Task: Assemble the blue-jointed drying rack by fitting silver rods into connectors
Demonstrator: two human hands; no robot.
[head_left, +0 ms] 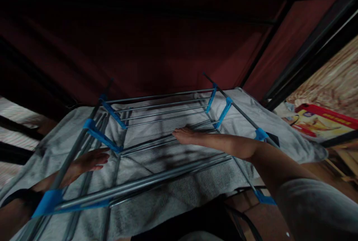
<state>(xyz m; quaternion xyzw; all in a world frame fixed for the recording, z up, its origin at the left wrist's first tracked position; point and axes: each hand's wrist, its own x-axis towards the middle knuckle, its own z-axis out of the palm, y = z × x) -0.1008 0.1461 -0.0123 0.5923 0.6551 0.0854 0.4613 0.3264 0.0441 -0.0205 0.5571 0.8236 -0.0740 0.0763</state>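
hands (89,162) flat on towel (173,196)

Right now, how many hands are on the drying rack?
2. The left hand lies flat on the grey towel at the drying rack's left side; the right hand rests on the middle rods. No other hands visible.

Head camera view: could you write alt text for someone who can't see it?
Two bare hands lie flat on a grey towel beneath a metal drying rack with blue joints: left hand near the rack's left side, right hand reaching across the middle rails.
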